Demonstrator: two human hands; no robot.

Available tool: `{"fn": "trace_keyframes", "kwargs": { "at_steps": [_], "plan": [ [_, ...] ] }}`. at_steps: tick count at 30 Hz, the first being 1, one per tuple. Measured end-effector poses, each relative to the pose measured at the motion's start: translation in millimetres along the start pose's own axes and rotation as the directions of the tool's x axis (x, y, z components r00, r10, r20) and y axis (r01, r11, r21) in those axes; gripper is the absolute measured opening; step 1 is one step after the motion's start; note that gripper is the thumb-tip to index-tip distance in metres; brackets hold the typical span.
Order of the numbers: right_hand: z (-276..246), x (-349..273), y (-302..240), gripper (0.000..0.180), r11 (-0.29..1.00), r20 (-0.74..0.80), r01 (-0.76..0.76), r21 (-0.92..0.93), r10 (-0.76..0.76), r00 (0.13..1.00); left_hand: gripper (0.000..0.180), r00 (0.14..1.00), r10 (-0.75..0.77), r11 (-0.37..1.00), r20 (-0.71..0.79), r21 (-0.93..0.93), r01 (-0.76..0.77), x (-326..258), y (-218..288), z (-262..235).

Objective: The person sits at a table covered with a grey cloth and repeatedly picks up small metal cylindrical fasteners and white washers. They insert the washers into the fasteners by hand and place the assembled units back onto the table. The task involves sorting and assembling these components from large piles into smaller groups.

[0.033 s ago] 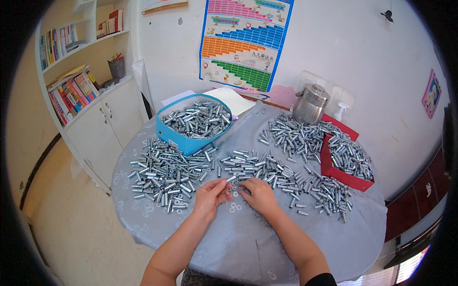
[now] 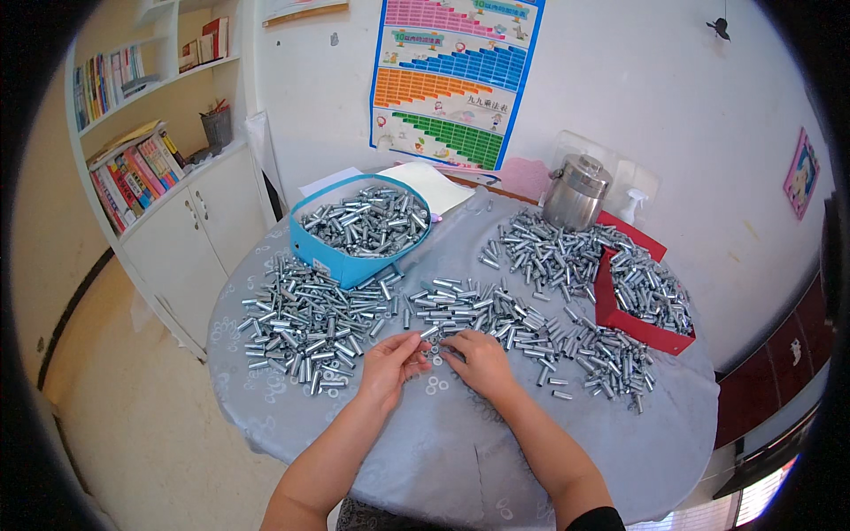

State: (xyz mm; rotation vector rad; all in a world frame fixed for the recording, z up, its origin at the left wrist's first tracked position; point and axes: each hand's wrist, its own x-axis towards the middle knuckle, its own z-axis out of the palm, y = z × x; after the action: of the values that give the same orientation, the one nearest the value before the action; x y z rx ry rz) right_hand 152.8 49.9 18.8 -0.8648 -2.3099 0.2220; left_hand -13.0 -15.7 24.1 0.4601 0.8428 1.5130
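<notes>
My left hand (image 2: 388, 365) is closed in a pinch over the near middle of the table. Its fingertips meet at a small shiny piece too small to make out. Close by on the right, my right hand (image 2: 481, 361) has its fingers curled in toward the left one; what they hold, if anything, is hidden. Several flat ring washers (image 2: 432, 386) lie on the grey cloth just below and between the hands. Beyond the fingertips spreads a heap of silver metal sleeves (image 2: 478, 305). Another pile of sleeves and bolts (image 2: 305, 310) lies to the left, with washers at its near edge.
A blue bin (image 2: 350, 268) full of metal parts stands at the back left. On the right, a red box (image 2: 655, 333) holds more, with loose parts around it. A steel canister (image 2: 575, 195) and a white spray bottle (image 2: 632, 207) stand behind. Papers (image 2: 434, 184) lie near the wall.
</notes>
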Motion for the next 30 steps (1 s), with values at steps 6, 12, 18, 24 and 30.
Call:
{"fn": "trace_keyframes", "kwargs": {
  "at_steps": [6, 12, 18, 24, 30],
  "plan": [
    [4.6, -1.4, 5.3, 0.013, 1.0, 0.028, -0.007, 0.008, 0.006, 1.0, 0.02, 1.0, -0.011, 1.0, -0.01, 0.021, 0.012, 1.6, -2.7, -2.2],
    [-1.6, -4.0, 3.8, 0.012, 0.996, 0.058, -0.087, -0.013, 0.088, 0.994, 0.02, 1.0, -0.018, 0.999, -0.013, 0.038, 0.018, 1.8, -2.3, -1.4],
    [-6.6, -7.3, 2.3, 0.014, 0.927, -0.038, -0.285, 0.245, 0.302, 0.952, 0.021, 0.999, -0.035, 0.998, -0.004, 0.052, 0.035, 3.6, -5.9, -4.1],
    [-1.8, -7.2, 8.6, 0.014, 1.0, -0.015, -0.023, 0.004, 0.023, 1.0, 0.022, 0.999, -0.043, 0.997, -0.004, 0.059, 0.043, 4.2, -7.2, -3.4],
    [-0.2, -5.5, 7.9, 0.014, 0.998, 0.006, -0.063, -0.006, 0.063, 0.998, 0.022, 0.998, -0.055, 0.995, -0.004, 0.079, 0.055, 3.8, -7.3, -2.7]
  ]
}}
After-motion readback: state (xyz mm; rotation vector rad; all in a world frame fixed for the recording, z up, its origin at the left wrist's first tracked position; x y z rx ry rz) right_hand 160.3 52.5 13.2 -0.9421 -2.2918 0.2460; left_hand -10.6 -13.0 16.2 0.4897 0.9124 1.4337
